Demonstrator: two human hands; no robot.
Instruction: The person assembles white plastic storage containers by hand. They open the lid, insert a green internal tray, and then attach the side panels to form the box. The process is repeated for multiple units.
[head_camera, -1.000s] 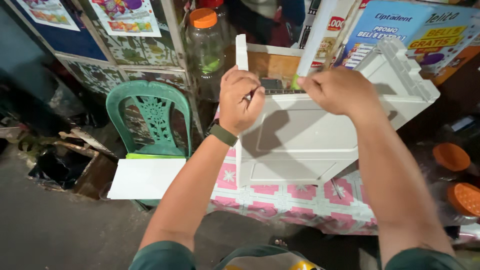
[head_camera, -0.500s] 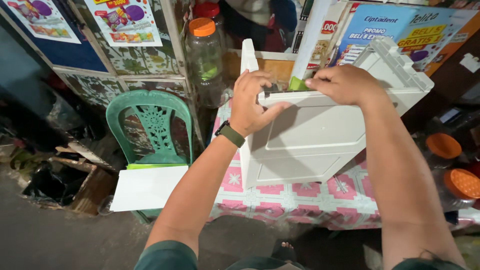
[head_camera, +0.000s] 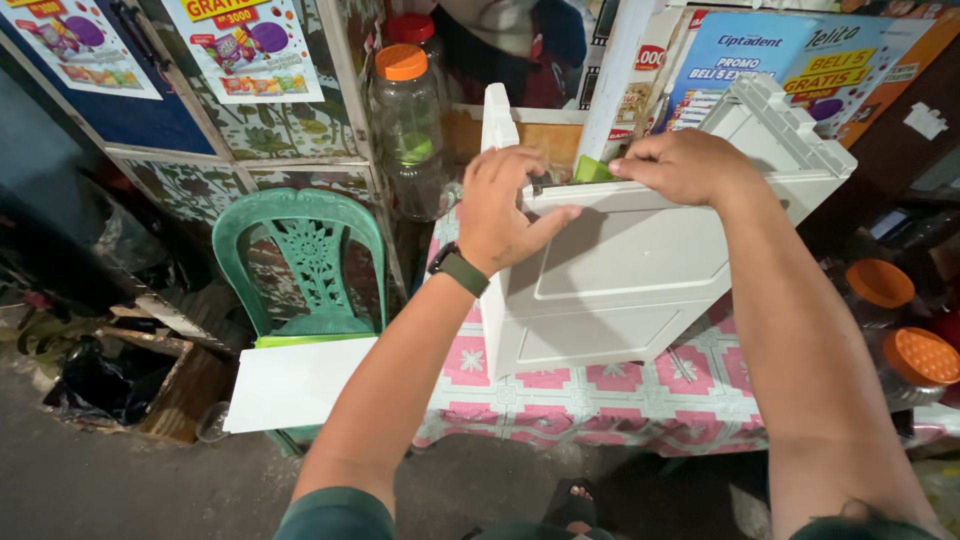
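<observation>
A white plastic cabinet unit (head_camera: 640, 290) lies tilted on a table with a pink patterned cloth (head_camera: 600, 400). My left hand (head_camera: 505, 205), with a dark green watch on the wrist, grips the top left edge of a white panel on the cabinet. My right hand (head_camera: 685, 165) presses down on the panel's top edge further right. A small green piece (head_camera: 592, 170) shows between my hands, just behind the panel edge. A white upright post (head_camera: 496, 120) of the cabinet stands beside my left hand.
A green plastic chair (head_camera: 305, 250) stands left of the table with a white board (head_camera: 295, 385) on its seat. Clear jars with orange lids (head_camera: 405, 120) stand behind; more orange-lidded jars (head_camera: 900, 310) at right. Posters cover the wall. A cluttered box (head_camera: 120, 380) sits lower left.
Both hands have moved together along the panel's top edge and pressed it down onto the cabinet. The dark opening seen earlier is now covered by the panel.
</observation>
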